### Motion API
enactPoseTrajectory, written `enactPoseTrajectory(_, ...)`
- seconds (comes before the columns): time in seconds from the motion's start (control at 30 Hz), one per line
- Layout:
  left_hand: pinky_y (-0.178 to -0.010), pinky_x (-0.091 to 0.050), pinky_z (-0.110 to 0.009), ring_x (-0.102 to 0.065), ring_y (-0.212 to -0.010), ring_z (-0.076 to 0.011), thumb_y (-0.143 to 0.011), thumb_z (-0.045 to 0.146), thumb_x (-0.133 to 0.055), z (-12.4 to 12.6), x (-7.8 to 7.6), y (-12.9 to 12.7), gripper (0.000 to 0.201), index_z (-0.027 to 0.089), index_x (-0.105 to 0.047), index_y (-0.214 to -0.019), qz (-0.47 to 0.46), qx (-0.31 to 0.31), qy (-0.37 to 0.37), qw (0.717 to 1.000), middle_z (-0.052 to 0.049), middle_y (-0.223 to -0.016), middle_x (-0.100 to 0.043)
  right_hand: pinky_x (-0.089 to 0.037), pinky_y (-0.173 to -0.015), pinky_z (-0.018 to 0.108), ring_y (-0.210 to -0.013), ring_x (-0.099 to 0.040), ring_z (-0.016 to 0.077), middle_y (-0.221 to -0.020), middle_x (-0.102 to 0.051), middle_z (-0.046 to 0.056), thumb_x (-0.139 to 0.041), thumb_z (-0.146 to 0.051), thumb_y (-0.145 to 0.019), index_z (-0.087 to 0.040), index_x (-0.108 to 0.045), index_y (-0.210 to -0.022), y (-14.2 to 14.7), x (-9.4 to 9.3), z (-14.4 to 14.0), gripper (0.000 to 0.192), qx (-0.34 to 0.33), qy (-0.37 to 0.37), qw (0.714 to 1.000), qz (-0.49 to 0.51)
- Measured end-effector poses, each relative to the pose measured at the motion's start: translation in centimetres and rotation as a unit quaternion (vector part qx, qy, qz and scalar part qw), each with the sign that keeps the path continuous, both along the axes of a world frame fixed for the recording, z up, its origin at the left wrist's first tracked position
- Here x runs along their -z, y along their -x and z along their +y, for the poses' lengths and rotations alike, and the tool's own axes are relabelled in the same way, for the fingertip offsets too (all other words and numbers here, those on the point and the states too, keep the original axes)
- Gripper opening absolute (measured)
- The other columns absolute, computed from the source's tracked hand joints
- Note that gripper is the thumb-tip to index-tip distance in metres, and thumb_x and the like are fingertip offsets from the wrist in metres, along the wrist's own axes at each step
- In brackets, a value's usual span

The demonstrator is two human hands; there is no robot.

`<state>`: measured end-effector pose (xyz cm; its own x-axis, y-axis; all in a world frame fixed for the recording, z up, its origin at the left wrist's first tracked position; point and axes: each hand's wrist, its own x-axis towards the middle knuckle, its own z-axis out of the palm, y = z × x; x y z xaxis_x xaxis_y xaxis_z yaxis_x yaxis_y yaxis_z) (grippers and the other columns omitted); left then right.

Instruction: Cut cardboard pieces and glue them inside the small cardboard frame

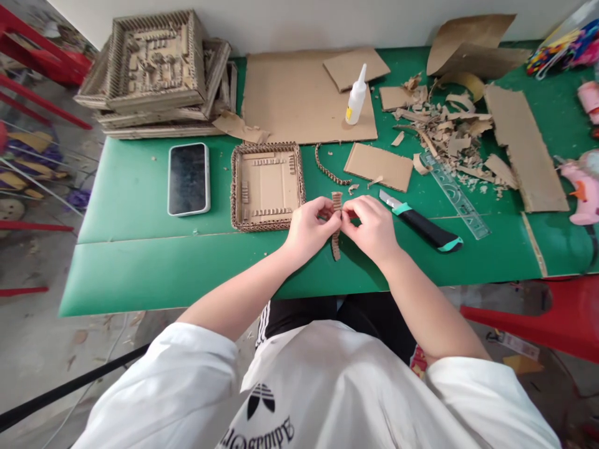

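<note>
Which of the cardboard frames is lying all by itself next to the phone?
The small square frame, flat on the green table between the phone and the hands. The other frames are piled in a stack at the back corner.

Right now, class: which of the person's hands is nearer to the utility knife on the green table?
Right. The right hand sits just beside the utility knife, to its left. The left hand lies farther off, beyond the corrugated strip both hands pinch.
</note>
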<state>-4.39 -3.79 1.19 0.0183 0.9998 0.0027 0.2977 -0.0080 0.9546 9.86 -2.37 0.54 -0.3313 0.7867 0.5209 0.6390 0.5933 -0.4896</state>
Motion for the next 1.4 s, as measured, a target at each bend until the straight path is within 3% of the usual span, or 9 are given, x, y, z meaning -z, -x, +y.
enactPoseTrajectory(0.13, -0.049, -0.038, -0.018, -0.047, -0.056, -0.0067, -0.071, 0.023, -0.059, 0.2, 0.3, 0.2, 0.011, 0.016, -0.051, -0.067, -0.097, 0.025, 0.025, 0.995, 0.003, -0.062, -0.051, -0.047, -0.063, 0.030, -0.067, -0.054, 0.0159, -0.067, -0.056, 0.002, -0.048, -0.017, -0.079, -0.023, -0.048, -0.068, 0.0, -0.4, -0.2, 0.012, -0.008, 0.027, 0.999, 0.039)
enactPoseTrajectory(0.27, -0.051, -0.043, -0.020, -0.048, -0.052, -0.0061, -0.072, 0.028, -0.062, 0.2, -0.3, 0.2, 0.017, 0.016, -0.051, -0.066, -0.188, 0.041, 0.050, 0.980, 0.004, -0.058, -0.050, -0.050, -0.055, 0.024, -0.064, -0.055, 0.0119, -0.068, -0.058, -0.001, -0.051, -0.017, -0.077, -0.022, -0.051, -0.070, -0.3, -1.1, -0.4, 0.008, 0.003, 0.125, 0.980, 0.153)
enactPoseTrajectory(0.4, -0.056, -0.051, -0.022, -0.054, -0.057, -0.0072, -0.072, 0.033, -0.066, 0.1, -0.7, 0.2, 0.021, 0.016, -0.055, -0.071, -0.217, 0.046, 0.052, 0.974, 0.003, -0.065, -0.055, -0.051, -0.055, 0.023, -0.068, -0.060, 0.0118, -0.073, -0.062, 0.000, -0.054, -0.023, -0.080, -0.021, -0.059, -0.075, -0.7, -1.6, -0.4, 0.007, 0.005, 0.174, 0.964, 0.202)
enactPoseTrajectory(0.57, -0.057, -0.054, -0.023, -0.058, -0.060, -0.0088, -0.073, 0.032, -0.066, -0.1, -0.4, 0.1, 0.019, 0.016, -0.057, -0.075, -0.182, 0.029, 0.043, 0.982, 0.002, -0.068, -0.058, -0.054, -0.059, 0.026, -0.073, -0.062, 0.0137, -0.081, -0.067, 0.002, -0.054, -0.024, -0.083, -0.022, -0.065, -0.084, -0.6, -1.5, -0.6, 0.012, -0.015, 0.120, 0.976, 0.178)
enactPoseTrajectory(0.77, -0.056, -0.052, -0.022, -0.060, -0.058, -0.0100, -0.076, 0.032, -0.062, -0.3, 0.0, 0.1, 0.017, 0.016, -0.061, -0.082, -0.103, 0.026, 0.018, 0.994, 0.000, -0.069, -0.063, -0.053, -0.061, 0.028, -0.067, -0.060, 0.0141, -0.074, -0.066, 0.003, -0.055, -0.019, -0.082, -0.021, -0.064, -0.081, -0.6, -0.9, -0.3, 0.010, -0.014, 0.018, 0.990, 0.139)
enactPoseTrajectory(1.0, -0.053, -0.047, -0.018, -0.058, -0.060, -0.0098, -0.077, 0.031, -0.059, -0.3, -0.3, 0.2, 0.019, 0.015, -0.056, -0.067, -0.027, 0.024, -0.012, 0.999, 0.001, -0.061, -0.059, -0.050, -0.058, 0.025, -0.064, -0.057, 0.0127, -0.068, -0.062, 0.002, -0.052, -0.013, -0.081, -0.019, -0.056, -0.075, -0.4, -0.4, 0.0, 0.009, -0.012, -0.070, 0.996, 0.059)
enactPoseTrajectory(1.17, -0.051, -0.048, -0.018, -0.055, -0.052, -0.0072, -0.072, 0.027, -0.062, -0.4, -0.4, -0.4, 0.019, 0.015, -0.052, -0.061, -0.151, 0.014, 0.015, 0.988, 0.004, -0.055, -0.054, -0.049, -0.059, 0.025, -0.066, -0.055, 0.0125, -0.067, -0.060, 0.001, -0.052, -0.013, -0.080, -0.020, -0.052, -0.074, 0.3, -0.5, -0.5, 0.010, 0.000, -0.105, 0.992, 0.070)
enactPoseTrajectory(1.27, -0.050, -0.050, -0.018, -0.054, -0.048, -0.0060, -0.071, 0.028, -0.065, -0.3, -0.4, -0.6, 0.022, 0.015, -0.051, -0.059, -0.256, -0.002, 0.050, 0.966, 0.004, -0.054, -0.055, -0.050, -0.059, 0.024, -0.065, -0.055, 0.0114, -0.069, -0.059, 0.000, -0.052, -0.014, -0.080, -0.020, -0.052, -0.075, 0.2, -0.8, -0.8, 0.008, 0.007, -0.066, 0.990, 0.124)
enactPoseTrajectory(1.4, -0.046, -0.051, -0.017, -0.054, -0.049, -0.0057, -0.068, 0.033, -0.070, 0.3, -0.5, 0.0, 0.028, 0.016, -0.050, -0.060, -0.308, -0.068, 0.068, 0.947, 0.004, -0.057, -0.057, -0.053, -0.058, 0.023, -0.067, -0.058, 0.0105, -0.075, -0.059, 0.000, -0.051, -0.019, -0.083, -0.021, -0.055, -0.076, -0.8, -0.6, -0.4, 0.008, 0.035, 0.065, 0.966, 0.247)
